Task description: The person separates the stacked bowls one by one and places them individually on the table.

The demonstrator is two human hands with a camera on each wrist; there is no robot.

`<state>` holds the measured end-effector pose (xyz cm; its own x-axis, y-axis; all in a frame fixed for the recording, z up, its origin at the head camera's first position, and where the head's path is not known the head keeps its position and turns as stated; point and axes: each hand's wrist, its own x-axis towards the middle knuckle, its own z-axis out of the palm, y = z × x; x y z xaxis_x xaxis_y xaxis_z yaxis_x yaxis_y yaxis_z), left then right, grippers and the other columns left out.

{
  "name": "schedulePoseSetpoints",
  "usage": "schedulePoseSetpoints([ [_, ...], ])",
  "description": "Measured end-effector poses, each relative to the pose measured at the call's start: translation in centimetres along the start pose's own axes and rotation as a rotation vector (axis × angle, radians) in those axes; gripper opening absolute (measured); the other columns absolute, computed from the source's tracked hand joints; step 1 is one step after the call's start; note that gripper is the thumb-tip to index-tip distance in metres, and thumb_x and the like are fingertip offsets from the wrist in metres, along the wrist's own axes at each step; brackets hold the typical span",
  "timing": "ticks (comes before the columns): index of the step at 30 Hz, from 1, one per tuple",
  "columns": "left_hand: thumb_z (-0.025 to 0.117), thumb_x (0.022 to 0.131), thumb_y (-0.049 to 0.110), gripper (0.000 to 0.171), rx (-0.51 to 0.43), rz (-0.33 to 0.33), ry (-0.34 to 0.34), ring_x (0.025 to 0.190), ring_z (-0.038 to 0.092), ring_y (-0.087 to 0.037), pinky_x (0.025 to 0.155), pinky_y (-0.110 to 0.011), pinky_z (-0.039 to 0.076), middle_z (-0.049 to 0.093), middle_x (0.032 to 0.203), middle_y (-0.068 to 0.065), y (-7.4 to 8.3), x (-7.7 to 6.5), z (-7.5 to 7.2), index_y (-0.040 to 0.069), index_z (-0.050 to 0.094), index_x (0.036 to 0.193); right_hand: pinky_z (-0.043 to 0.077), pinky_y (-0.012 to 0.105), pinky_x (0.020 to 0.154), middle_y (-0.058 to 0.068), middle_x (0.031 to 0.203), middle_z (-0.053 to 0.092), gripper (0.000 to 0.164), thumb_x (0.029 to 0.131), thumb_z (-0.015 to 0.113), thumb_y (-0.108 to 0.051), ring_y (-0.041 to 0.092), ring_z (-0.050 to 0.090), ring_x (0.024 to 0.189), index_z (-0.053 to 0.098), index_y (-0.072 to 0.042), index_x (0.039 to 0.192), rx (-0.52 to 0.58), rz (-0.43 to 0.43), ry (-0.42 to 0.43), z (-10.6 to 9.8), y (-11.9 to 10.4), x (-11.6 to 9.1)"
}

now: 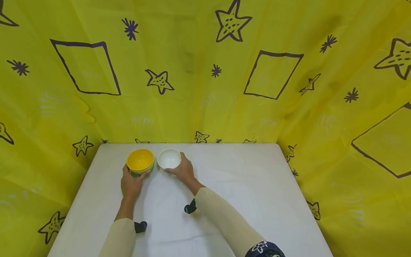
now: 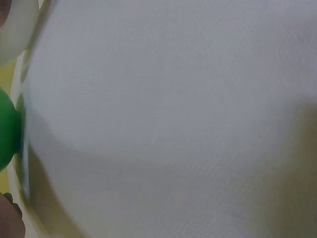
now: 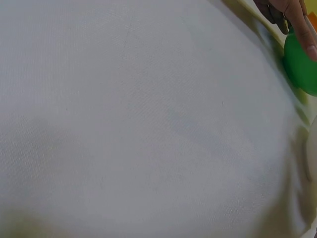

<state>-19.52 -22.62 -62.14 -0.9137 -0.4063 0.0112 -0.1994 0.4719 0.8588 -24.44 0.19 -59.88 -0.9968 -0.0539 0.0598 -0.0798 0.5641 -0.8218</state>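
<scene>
On the white surface (image 1: 231, 200), taking 12 o'clock as straight away from the person in the head view, a stack of nested bowls stands toward 10 o'clock of the middle. A yellow bowl (image 1: 140, 159) sits uppermost and a green bowl (image 2: 6, 129) lowest, with a pale rim (image 3: 310, 26) showing between them. The left hand (image 1: 131, 182) grasps this stack, its thumb at about 5 o'clock on the side and its other fingers at about 8 o'clock. A white bowl (image 1: 169, 159) is just beside the stack at 3 o'clock, its mouth facing up; whether its base touches the surface I cannot tell. The right hand (image 1: 185, 170) grips that bowl from 4 o'clock, thumb at 6 o'clock and other fingers round the side at 2 to 3 o'clock. In the left wrist view, the green bowl is cut off at 9 o'clock and the white bowl at 10 to 11 o'clock; in the right wrist view, the green bowl shows at 2 o'clock, fingers against it. Cream sleeves (image 1: 229, 216) cover both forearms, with a black device (image 1: 140, 227) at the left wrist and another (image 1: 190, 207) at the right. At 12 o'clock, beyond the surface, hangs a yellow curtain (image 1: 189, 103) drawn with dark stars and four-sided outlines
</scene>
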Motion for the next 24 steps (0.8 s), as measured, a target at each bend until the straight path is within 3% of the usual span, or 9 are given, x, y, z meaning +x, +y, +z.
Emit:
schedulePoseSetpoints([
  [9,0.086,0.09,0.029,0.104,0.0,-0.002,-0.015,0.152,0.031,-0.046,0.125,-0.06,0.021,0.032,0.166,-0.027,0.5,-0.3,-0.3,0.0,0.02,0.164,0.048,0.039,0.111,0.008,0.146,0.061,0.103,0.071,0.1,-0.037,0.025,0.06,0.131,0.047,-0.008,0.154,-0.013,-0.01,-0.008,0.3,0.3,-0.3],
  [17,0.087,0.09,0.029,0.104,-0.006,-0.01,-0.016,0.152,0.03,-0.046,0.124,-0.06,0.021,0.031,0.166,-0.026,0.5,-0.4,-0.3,0.001,0.02,0.164,0.033,0.049,0.121,0.02,0.171,0.026,0.131,0.071,0.096,-0.055,0.034,0.026,0.157,0.022,-0.003,0.166,-0.087,-0.046,0.01,0.3,0.1,-0.2],
  [24,0.087,0.09,0.03,0.104,-0.009,-0.008,-0.017,0.152,0.03,-0.046,0.124,-0.061,0.021,0.032,0.166,-0.026,0.5,-0.4,-0.1,0.0,0.021,0.164,0.034,0.052,0.121,0.02,0.171,0.023,0.127,0.076,0.09,-0.059,0.035,0.024,0.157,0.021,-0.003,0.166,-0.104,-0.062,0.003,-0.4,-1.3,0.5],
])
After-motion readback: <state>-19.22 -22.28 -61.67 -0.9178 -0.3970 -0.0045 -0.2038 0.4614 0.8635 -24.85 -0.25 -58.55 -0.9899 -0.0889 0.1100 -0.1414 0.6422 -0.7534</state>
